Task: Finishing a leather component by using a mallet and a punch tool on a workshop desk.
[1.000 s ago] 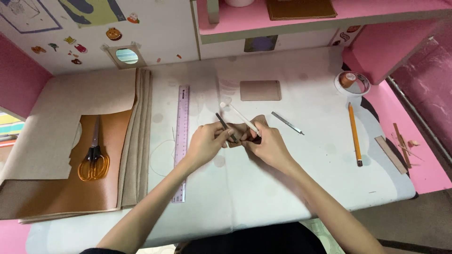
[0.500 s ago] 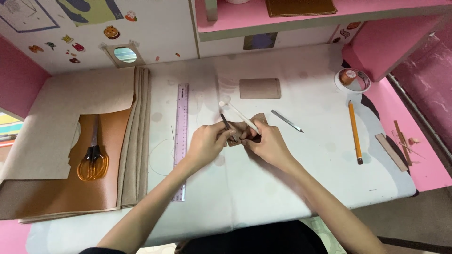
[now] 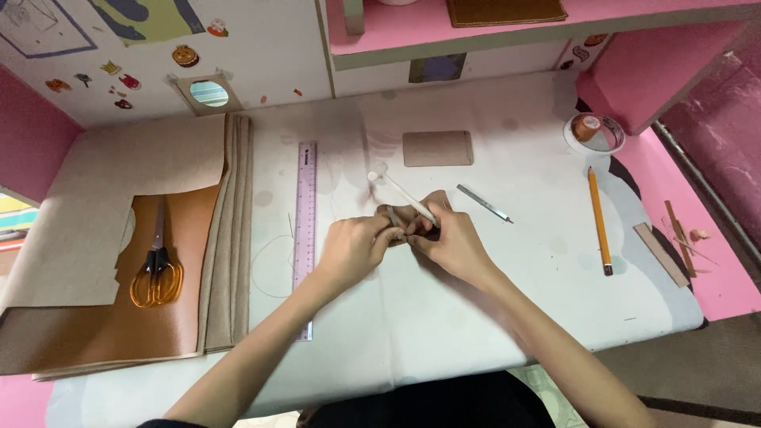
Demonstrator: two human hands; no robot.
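My left hand [image 3: 354,247] and my right hand [image 3: 449,239] meet at the middle of the white desk mat [image 3: 444,317], both closed around a small brown leather piece [image 3: 408,215] that is mostly hidden by the fingers. A thin white stick tool [image 3: 400,192] with a round end slants up and left from my right hand's fingers. A fine thread [image 3: 269,261] loops on the mat left of my left hand.
A lilac ruler [image 3: 304,230] lies left of the hands. Orange-handled scissors [image 3: 157,273] rest on brown leather sheets [image 3: 119,317] at far left. A brown rectangle [image 3: 437,148], metal scriber [image 3: 484,204], pencil [image 3: 598,219], tape roll [image 3: 593,131] and wood strips [image 3: 660,254] lie behind and to the right.
The hands stay together on the small leather piece with only slight finger shifts; the white stick tool keeps its slant. Nothing else has moved.
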